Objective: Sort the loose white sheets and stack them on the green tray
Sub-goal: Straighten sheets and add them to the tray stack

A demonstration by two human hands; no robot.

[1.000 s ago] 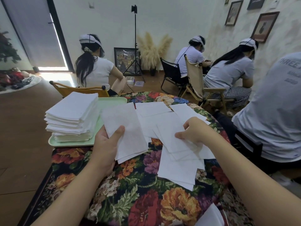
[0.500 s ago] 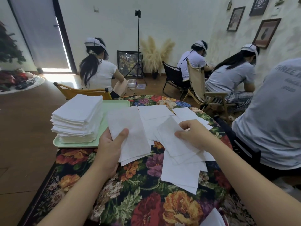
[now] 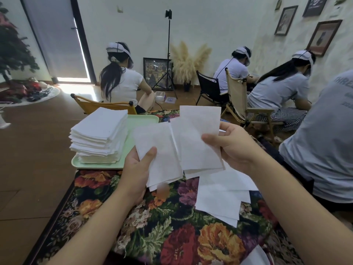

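Note:
A tall stack of white sheets stands on the green tray at the table's left. My left hand grips a small bundle of white sheets with the thumb on top, held above the table beside the tray. My right hand holds a single white sheet lifted upright, its left edge next to the bundle. Several loose white sheets lie overlapping on the floral tablecloth below my right hand.
The table carries a floral tablecloth. A person in a grey shirt sits close at the right. A wooden chair and a seated person are just behind the tray. Another white sheet corner shows at the bottom right.
My right hand has lifted one sheet off the loose pile and brought it up toward the bundle in my left hand. The left hand has raised its bundle slightly.

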